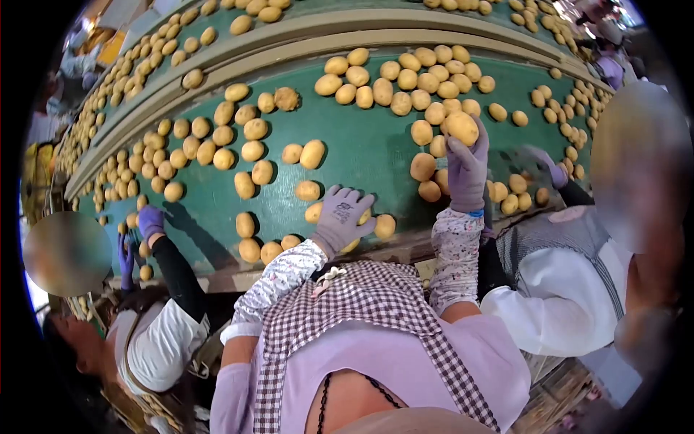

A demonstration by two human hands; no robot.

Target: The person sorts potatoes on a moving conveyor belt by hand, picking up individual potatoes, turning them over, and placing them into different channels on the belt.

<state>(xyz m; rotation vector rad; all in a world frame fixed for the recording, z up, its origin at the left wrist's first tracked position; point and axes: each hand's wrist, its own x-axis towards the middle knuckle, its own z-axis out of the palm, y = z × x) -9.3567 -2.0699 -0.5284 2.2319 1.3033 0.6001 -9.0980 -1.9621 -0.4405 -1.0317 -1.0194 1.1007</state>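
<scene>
In purple-grey gloves, both my hands are over a green conveyor belt point(282, 199) strewn with potatoes. My right hand point(468, 170) is raised and closed on a large yellow potato point(461, 129), held up between thumb and fingers. My left hand point(343, 220) reaches palm down near the belt's front edge, its fingers spread over a few potatoes. One potato point(385, 227) lies just right of that hand, and another point(314, 212) shows partly at its left. What lies under the left palm is mostly hidden. A rough brown potato point(287, 99) lies farther back.
A beige rail point(303, 37) runs along the far side, with a second belt of potatoes behind it. Potatoes cluster point(434, 76) at the back right and along the left. Co-workers reach in at both sides: a gloved hand point(150, 221) on the left, a blurred one point(543, 165) on the right.
</scene>
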